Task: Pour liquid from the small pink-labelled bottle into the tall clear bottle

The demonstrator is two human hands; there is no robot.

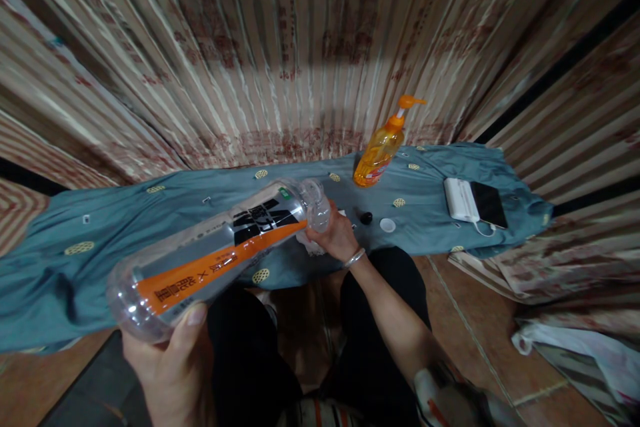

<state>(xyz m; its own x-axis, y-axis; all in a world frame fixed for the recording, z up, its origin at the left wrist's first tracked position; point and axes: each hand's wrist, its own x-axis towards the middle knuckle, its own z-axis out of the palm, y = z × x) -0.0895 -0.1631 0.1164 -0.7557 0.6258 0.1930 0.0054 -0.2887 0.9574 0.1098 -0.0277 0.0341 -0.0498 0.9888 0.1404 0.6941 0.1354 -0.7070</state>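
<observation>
1. While the left hand (167, 363) grips the base end of a clear plastic bottle (215, 253), its thumb presses the side near the orange band; its other fingers are mostly hidden beneath.
2. Dark-trousered legs (245, 353) lie below the bottle, to the right of the left fingers.
3. The right hand (337, 235), a bracelet (354, 258) at its wrist, has its fingers closed around the neck, so the bottle lies slanted between both hands, above the cloth-covered desk (425, 213).
4. Crumpled white material (311, 245) shows just below the right fingers, partly covered by them.
5. Just right of those fingers lie a small black object (367, 218) and a white disc (387, 225).
6. Well to their right, a white block (460, 199) with a cable (484, 232) sits beside a dark flat device (490, 205).
7. Beyond the right fingers stands an orange pump bottle (379, 155), before a patterned curtain (300, 80) that closes off the desk's far side.
</observation>
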